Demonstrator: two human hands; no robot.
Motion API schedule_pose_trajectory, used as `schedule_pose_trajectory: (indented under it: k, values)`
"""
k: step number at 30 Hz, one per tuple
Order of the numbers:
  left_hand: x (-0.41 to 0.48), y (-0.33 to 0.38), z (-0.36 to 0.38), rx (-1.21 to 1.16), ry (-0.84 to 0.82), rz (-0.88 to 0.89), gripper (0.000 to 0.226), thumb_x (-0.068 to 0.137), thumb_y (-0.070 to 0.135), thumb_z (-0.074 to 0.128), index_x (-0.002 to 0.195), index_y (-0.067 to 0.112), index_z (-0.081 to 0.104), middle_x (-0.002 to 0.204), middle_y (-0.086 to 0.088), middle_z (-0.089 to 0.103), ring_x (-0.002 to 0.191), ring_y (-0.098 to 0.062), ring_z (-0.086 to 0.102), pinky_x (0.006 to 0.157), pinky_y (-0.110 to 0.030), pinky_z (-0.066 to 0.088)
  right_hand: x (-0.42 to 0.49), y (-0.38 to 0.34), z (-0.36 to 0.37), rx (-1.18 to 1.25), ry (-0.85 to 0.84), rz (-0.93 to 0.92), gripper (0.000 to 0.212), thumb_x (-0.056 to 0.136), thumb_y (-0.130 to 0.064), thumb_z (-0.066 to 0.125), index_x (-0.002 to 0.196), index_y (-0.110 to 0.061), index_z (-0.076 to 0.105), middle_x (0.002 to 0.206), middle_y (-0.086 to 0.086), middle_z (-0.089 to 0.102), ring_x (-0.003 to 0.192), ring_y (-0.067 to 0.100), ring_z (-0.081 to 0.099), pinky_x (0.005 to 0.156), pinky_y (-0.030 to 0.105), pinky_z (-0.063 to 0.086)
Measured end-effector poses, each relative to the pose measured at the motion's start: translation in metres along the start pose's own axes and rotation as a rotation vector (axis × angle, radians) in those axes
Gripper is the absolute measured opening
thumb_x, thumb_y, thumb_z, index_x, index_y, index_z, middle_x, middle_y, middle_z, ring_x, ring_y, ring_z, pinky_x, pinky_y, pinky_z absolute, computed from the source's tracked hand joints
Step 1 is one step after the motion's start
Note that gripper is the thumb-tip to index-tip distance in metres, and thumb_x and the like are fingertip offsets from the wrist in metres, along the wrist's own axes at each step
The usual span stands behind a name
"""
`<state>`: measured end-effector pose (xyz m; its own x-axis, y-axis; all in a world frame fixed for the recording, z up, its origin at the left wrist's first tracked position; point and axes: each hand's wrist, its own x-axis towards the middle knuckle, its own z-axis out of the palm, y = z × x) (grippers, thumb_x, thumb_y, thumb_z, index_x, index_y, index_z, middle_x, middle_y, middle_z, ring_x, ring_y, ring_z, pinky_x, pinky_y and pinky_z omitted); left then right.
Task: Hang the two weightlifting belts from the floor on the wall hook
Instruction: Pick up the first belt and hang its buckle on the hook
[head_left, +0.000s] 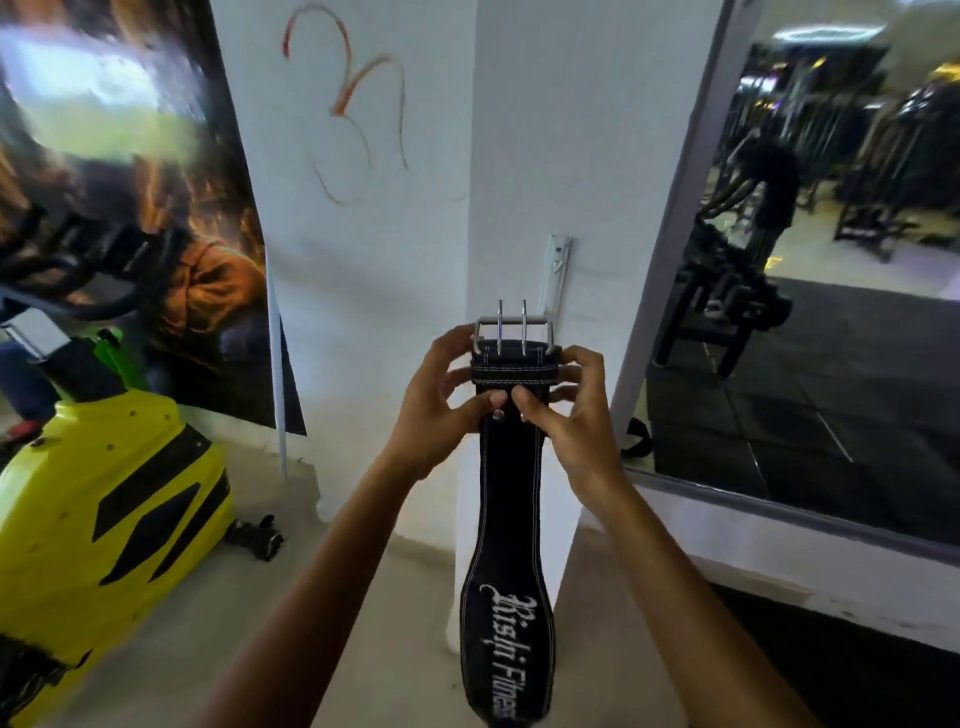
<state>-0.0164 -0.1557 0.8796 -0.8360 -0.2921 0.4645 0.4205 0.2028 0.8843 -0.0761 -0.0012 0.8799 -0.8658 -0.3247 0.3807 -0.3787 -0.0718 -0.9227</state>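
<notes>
The black weightlifting belt (511, 519) hangs lengthwise in front of the person, buckle end up and the wide back panel with its white lettering trailing down toward the floor. It looks like thick stitched leather or suede — stiff enough to hold its broad shape as it hangs, and probably fairly heavy for its size, with most of that weight in the wide lower panel. The surface looks matte and grippy rather than slick, so slipping seems unlikely; nothing about it looks fragile.

The steel buckle (511, 332), a double-prong frame with both prongs standing up, is the hard part and the natural thing to catch on a hook. The best hold is just below it, on the narrow stitched strap, which is where both hands are. The left hand (447, 400) is closed on the strap's left edge, thumb pressed on the front near a rivet; the right hand (563, 400) is clamped on the right edge in the same way, thumbs nearly meeting.

Just behind and above the buckle, a pale metal wall bracket (556, 270) is fixed to the white pillar (514, 156) — presumably the hook, though its shape is hard to make out. No second belt is clearly visible. A yellow exercise bike (104, 499) stands to the left and a mirror (831, 260) to the right.
</notes>
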Motion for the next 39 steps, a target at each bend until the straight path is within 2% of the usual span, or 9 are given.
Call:
schedule_pose_trajectory:
  k: [3,10,14,17,22,25,29,35,39]
  values:
    - [0.047,0.029,0.006,-0.013,-0.027,0.085,0.074,0.081,0.006,0.074,0.144,0.023,0.039,0.133,-0.006,0.057,0.114,-0.025,0.063,0.069,-0.049,0.061,0.040,-0.033,-0.006,-0.011,0.043,-0.122,0.056,0.084,-0.020,0.075,0.128,-0.028,0.040,0.126,-0.019,0.051,0.116,0.005,0.054,0.098,0.051,0.052]
    - [0.153,0.116,0.013,-0.057,-0.093,0.271,0.061,0.080,0.009,0.076,0.128,0.037,0.051,0.120,0.002,0.065,0.111,-0.016,0.064,0.064,-0.038,0.060,0.138,-0.124,-0.027,-0.143,0.100,-0.471,0.056,0.085,-0.011,0.070,0.136,-0.025,0.051,0.135,-0.003,0.048,0.121,0.017,0.053,0.098,0.054,0.051]
    - [0.210,0.168,0.014,-0.031,-0.106,0.384,0.054,0.079,0.013,0.077,0.121,0.040,0.056,0.120,-0.005,0.064,0.112,-0.022,0.062,0.068,-0.047,0.062,0.187,-0.180,-0.033,-0.069,0.157,-0.468,0.073,0.087,-0.010,0.070,0.148,-0.021,0.032,0.128,-0.005,0.052,0.107,0.009,0.057,0.084,0.032,0.058]
    - [0.249,0.205,0.014,-0.034,-0.106,0.442,0.053,0.078,0.010,0.077,0.123,0.033,0.058,0.117,-0.006,0.063,0.108,-0.024,0.062,0.066,-0.045,0.061,0.222,-0.222,-0.037,-0.090,0.199,-0.511,0.058,0.088,-0.011,0.070,0.141,-0.012,0.045,0.123,0.001,0.059,0.100,0.014,0.060,0.070,0.014,0.055]
    - [0.304,0.252,0.018,-0.045,-0.125,0.411,0.051,0.081,-0.001,0.071,0.106,0.040,0.055,0.102,0.000,0.062,0.090,-0.021,0.065,0.058,-0.032,0.060,0.287,-0.264,-0.038,-0.212,0.222,-0.558,0.058,0.086,-0.024,0.070,0.140,-0.021,0.049,0.130,0.008,0.061,0.101,0.027,0.068,0.089,0.040,0.059]
    - [0.334,0.260,0.020,-0.025,-0.104,0.360,0.052,0.082,-0.002,0.071,0.113,0.036,0.054,0.107,-0.008,0.061,0.095,-0.029,0.065,0.066,-0.038,0.061,0.313,-0.275,-0.037,-0.251,0.225,-0.564,0.052,0.089,-0.018,0.066,0.139,-0.022,0.051,0.122,0.011,0.064,0.096,0.030,0.069,0.089,0.040,0.059]
    - [0.364,0.253,0.022,-0.011,-0.051,0.309,0.075,0.081,0.002,0.072,0.145,0.026,0.040,0.123,-0.013,0.060,0.096,-0.027,0.067,0.065,-0.037,0.062,0.338,-0.277,-0.036,-0.268,0.228,-0.532,0.053,0.088,-0.013,0.065,0.139,-0.024,0.052,0.114,0.008,0.069,0.099,0.030,0.068,0.090,0.046,0.058]
    - [0.374,0.229,0.026,0.008,-0.029,0.261,0.077,0.084,0.005,0.070,0.146,0.033,0.035,0.123,-0.011,0.057,0.091,-0.023,0.067,0.061,-0.030,0.061,0.359,-0.254,-0.036,-0.314,0.244,-0.464,0.066,0.089,-0.020,0.066,0.149,-0.025,0.037,0.127,0.009,0.064,0.120,0.029,0.059,0.103,0.044,0.050]
    - [0.365,0.213,0.031,0.107,0.108,0.314,0.070,0.082,0.020,0.074,0.144,0.028,0.041,0.123,-0.010,0.057,0.100,-0.026,0.064,0.075,-0.039,0.061,0.354,-0.244,-0.039,-0.412,0.313,-0.487,0.060,0.090,-0.025,0.064,0.146,-0.024,0.042,0.118,0.010,0.069,0.118,0.033,0.056,0.101,0.040,0.045]
